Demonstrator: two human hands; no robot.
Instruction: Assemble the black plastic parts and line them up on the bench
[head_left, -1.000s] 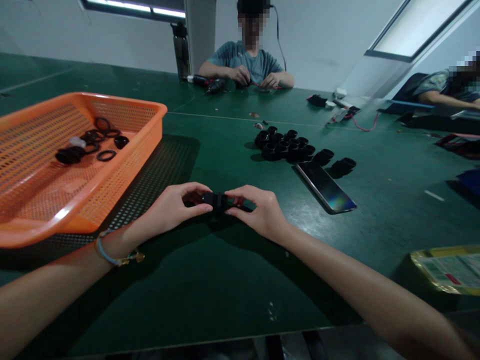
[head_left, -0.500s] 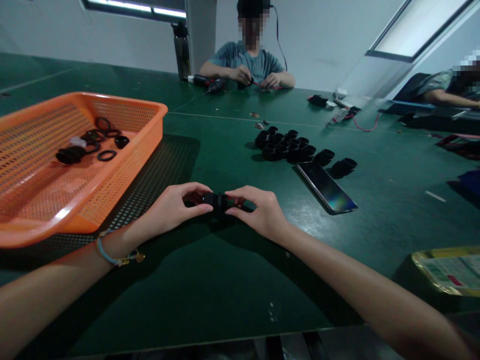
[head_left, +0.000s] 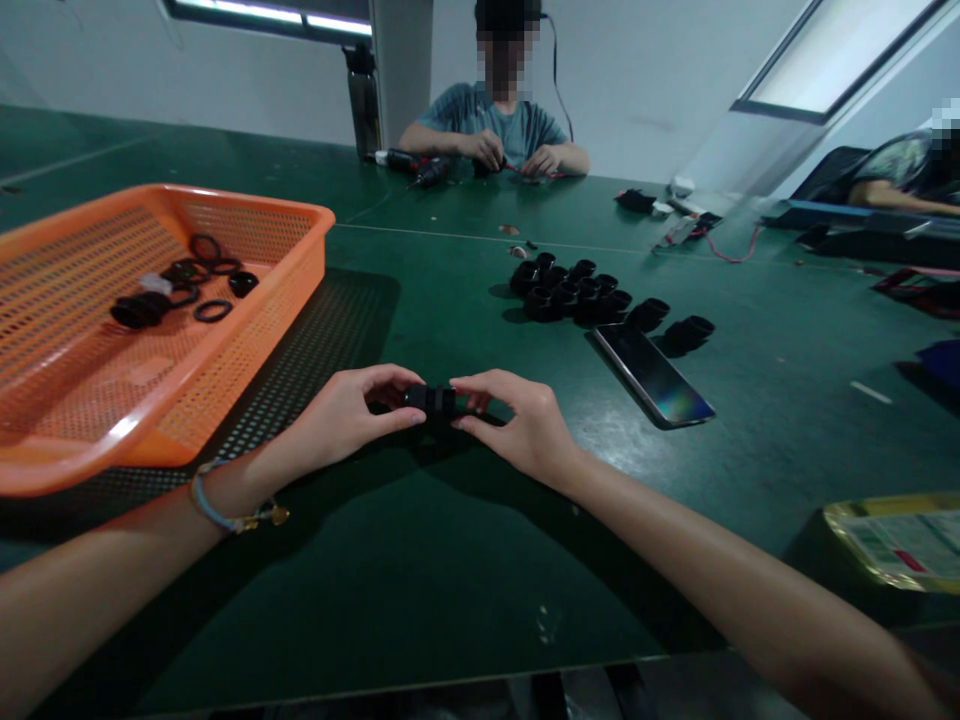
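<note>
Though a person in patterned clothes (head_left: 892, 168) moved, upper right, my left hand (head_left: 346, 408) and right hand (head_left: 529, 420) still pinch one short black plastic piece (head_left: 429, 400).

The left forearm (head_left: 127, 575) and the right forearm (head_left: 697, 540) come in slanting over the table (head_left: 420, 600), the right one crossing its near edge, and they draw toward each other. The wrists are almost straight. The left hand (head_left: 345, 410) and the right hand (head_left: 529, 420) face each other, near but apart. In each, the thumb is on the side of the near edge, opposite the bent index finger, in a pinching grip.
</note>
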